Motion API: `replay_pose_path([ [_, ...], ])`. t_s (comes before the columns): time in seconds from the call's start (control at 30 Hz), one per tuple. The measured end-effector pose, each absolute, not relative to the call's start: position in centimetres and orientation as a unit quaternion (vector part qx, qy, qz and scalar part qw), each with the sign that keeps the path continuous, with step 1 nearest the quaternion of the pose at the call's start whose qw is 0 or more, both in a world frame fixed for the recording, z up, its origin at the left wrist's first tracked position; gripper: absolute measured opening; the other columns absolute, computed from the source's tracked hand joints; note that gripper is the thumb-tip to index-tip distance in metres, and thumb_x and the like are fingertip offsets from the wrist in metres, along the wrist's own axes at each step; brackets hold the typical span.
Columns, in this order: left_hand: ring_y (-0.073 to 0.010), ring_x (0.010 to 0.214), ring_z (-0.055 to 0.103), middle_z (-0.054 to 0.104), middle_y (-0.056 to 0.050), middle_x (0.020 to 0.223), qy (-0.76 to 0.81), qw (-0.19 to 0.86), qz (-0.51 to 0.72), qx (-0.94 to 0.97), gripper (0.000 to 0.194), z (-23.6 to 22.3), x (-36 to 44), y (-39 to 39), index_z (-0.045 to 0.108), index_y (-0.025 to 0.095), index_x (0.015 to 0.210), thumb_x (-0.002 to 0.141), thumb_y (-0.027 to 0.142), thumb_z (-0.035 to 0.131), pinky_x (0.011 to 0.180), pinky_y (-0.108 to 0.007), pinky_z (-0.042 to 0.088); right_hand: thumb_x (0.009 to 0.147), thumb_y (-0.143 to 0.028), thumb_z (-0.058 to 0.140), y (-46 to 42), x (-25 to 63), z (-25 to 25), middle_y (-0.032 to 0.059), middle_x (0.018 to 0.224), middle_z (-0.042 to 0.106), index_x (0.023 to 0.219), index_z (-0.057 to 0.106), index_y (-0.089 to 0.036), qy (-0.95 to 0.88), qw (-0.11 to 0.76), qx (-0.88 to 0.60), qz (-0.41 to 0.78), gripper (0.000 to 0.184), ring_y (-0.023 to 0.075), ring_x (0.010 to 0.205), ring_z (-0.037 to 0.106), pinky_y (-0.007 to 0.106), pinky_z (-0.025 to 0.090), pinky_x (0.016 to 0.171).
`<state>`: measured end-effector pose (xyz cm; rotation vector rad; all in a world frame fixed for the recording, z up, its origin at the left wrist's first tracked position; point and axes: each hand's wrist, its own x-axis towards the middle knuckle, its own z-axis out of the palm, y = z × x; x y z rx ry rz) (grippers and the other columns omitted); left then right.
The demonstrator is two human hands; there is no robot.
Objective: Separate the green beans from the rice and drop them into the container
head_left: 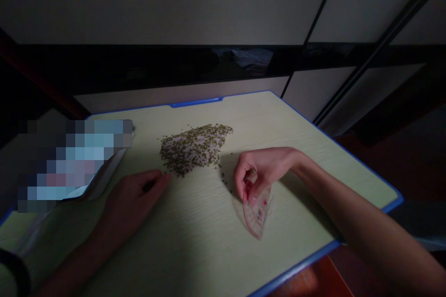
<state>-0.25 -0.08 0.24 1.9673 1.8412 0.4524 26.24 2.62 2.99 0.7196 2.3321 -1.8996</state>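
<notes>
green and pale grains [195, 146] are lying mixed in one low pile on the far middle part of the pale surface [209, 250], some of the green ones spreading loose along its edges. the left hand [132, 199] is resting low just beside the near left edge of the pile, its fingers curling in and their tips coming close to one another; whether they are pinching a grain i cannot tell. to the right of the pile, the right hand [266, 169] is bending down at the wrist, thumb and fingers pinching the upper end of a clear plastic piece [258, 220], which is showing a curved edge and pinkish marks and is pointing down toward the near side. a few stray dark grains [223, 175] are sitting between the pile and this hand. a pixelated bright object [80, 162] is lying at the left, beyond the left forearm. blue trim [299, 267] is running around the surface, a blue handle [197, 102] is marking its far edge, and pale panels [167, 4] are standing behind.
</notes>
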Motion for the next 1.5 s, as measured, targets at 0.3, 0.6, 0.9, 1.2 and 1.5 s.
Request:
replay_pose_path([
  [0.3, -0.0137, 0.048, 0.042, 0.038, 0.005, 0.044, 0.662, 0.205, 0.159, 0.703, 0.042, 0.3, -0.3, 0.0, 0.038, 0.021, 0.047, 0.070, 0.055, 0.032, 0.049, -0.024, 0.027, 0.060, -0.018, 0.075, 2.3, 26.3, 3.5, -0.0020, 0.059, 0.061, 0.066, 0.064, -0.010, 0.751, 0.113, 0.192, -0.622, 0.015, 0.0060, 0.056, 0.055, 0.017, 0.043, 0.055],
  [0.6, -0.0131, 0.048, 0.042, 0.037, 0.006, 0.044, 0.657, 0.193, 0.168, 0.710, 0.042, -0.1, -0.5, 0.1, 0.039, 0.021, 0.048, 0.071, 0.056, 0.033, 0.049, -0.024, 0.027, 0.062, -0.016, 0.071, 5.3, 30.1, 1.9, -0.0004, 0.064, 0.064, 0.073, 0.065, -0.009, 0.737, -0.062, 0.308, -0.598, 0.014, 0.0067, 0.058, 0.055, 0.019, 0.042, 0.057],
  [0.9, -0.0141, 0.050, 0.045, 0.040, 0.005, 0.045, 0.652, 0.173, 0.158, 0.721, 0.041, 0.3, -0.3, 0.1, 0.045, 0.020, 0.051, 0.070, 0.054, 0.032, 0.050, -0.024, 0.027, 0.072, -0.021, 0.062, 1.0, 31.2, 1.0, -0.0009, 0.063, 0.055, 0.076, 0.061, -0.010, 0.731, -0.210, 0.453, -0.465, 0.012, 0.0056, 0.054, 0.046, 0.019, 0.035, 0.049],
  [1.2, -0.0137, 0.050, 0.046, 0.043, 0.005, 0.044, 0.646, 0.160, 0.160, 0.729, 0.041, 0.0, -0.4, 0.2, 0.045, 0.020, 0.051, 0.071, 0.053, 0.033, 0.050, -0.022, 0.028, 0.078, -0.024, 0.060, -5.4, 31.0, 0.3, 0.0020, 0.073, 0.056, 0.086, 0.063, -0.011, 0.764, -0.297, 0.448, -0.358, 0.016, 0.0080, 0.061, 0.046, 0.021, 0.036, 0.054],
  [1.5, -0.0131, 0.049, 0.044, 0.041, 0.005, 0.044, 0.644, 0.156, 0.159, 0.731, 0.039, 0.1, -0.4, 0.3, 0.044, 0.020, 0.051, 0.072, 0.051, 0.032, 0.049, -0.022, 0.027, 0.079, -0.023, 0.060, -6.9, 31.3, 0.5, 0.0029, 0.075, 0.059, 0.086, 0.064, -0.012, 0.795, -0.290, 0.404, -0.347, 0.014, 0.0093, 0.065, 0.050, 0.022, 0.038, 0.057],
])
